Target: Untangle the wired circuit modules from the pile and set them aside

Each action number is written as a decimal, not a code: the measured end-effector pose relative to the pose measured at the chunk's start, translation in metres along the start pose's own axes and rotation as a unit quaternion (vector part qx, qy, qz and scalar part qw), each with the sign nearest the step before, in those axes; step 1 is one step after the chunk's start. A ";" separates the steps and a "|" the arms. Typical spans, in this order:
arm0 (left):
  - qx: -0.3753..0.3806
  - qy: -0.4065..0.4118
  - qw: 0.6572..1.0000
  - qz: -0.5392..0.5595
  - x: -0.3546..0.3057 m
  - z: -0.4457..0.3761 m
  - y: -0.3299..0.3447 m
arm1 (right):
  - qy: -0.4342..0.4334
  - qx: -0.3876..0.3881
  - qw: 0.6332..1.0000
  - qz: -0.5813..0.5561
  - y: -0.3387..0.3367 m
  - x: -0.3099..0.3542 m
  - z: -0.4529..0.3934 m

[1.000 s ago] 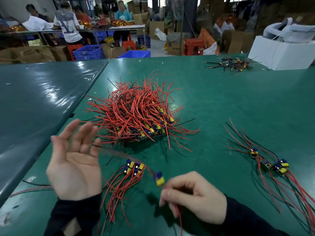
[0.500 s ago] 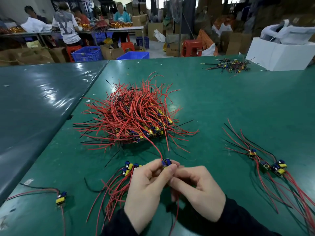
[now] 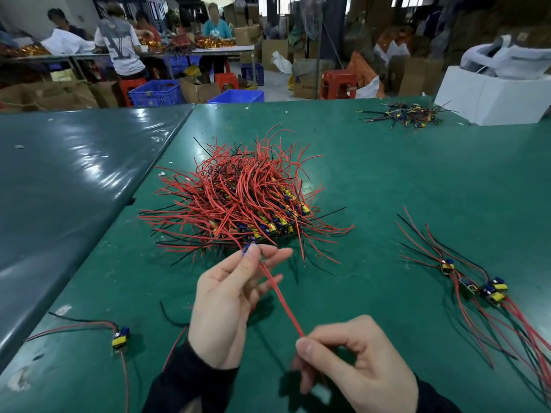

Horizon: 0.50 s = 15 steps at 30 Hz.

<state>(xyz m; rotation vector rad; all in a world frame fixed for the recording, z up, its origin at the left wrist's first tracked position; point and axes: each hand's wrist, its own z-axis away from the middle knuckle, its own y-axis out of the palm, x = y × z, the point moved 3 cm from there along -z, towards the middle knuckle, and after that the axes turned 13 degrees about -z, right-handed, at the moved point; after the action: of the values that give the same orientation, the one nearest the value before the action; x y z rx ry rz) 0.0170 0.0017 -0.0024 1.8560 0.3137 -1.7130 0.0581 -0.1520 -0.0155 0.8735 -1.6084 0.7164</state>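
- Green table (image 3: 387,180) in a busy workshop carries the pile (image 3: 238,201) at centre.
- Left hand (image 3: 229,296) pinches a module (image 3: 248,248) at the pile's near edge.
- Right hand (image 3: 354,362) pinches its red wire (image 3: 283,305), drawn taut.
- Step judged: freeing one module. Next: clear remaining leads, then place with the set-aside group (image 3: 477,287).

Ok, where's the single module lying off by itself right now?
In the head view, the lone module lies near the table's front left corner, left of the left hand, well clear of the big red wire pile.
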 end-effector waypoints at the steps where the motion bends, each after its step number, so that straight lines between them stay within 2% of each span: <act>1: 0.008 0.002 1.000 -0.002 -0.001 0.002 0.002 | -0.006 -0.002 1.000 0.010 0.000 0.002 0.002; 6: 0.022 -0.006 1.000 0.006 0.000 0.007 0.005 | -0.049 -0.038 0.994 0.087 -0.002 0.005 0.011; 8: 0.022 -0.015 1.000 0.012 0.000 0.007 0.005 | -0.033 -0.040 0.995 0.086 -0.002 0.006 0.015; 11: 0.024 -0.032 0.999 0.019 0.000 0.009 0.007 | -0.018 -0.030 0.995 0.089 -0.005 0.008 0.019; 15: 0.038 -0.055 0.997 0.038 0.003 0.012 0.013 | -0.018 0.022 0.984 0.178 -0.011 0.013 0.020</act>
<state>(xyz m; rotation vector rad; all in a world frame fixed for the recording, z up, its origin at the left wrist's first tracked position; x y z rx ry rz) 0.0146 -0.0157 -0.0025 1.7942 0.1343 -1.7896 0.0556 -0.1764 -0.0063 0.6369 -1.8103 0.9936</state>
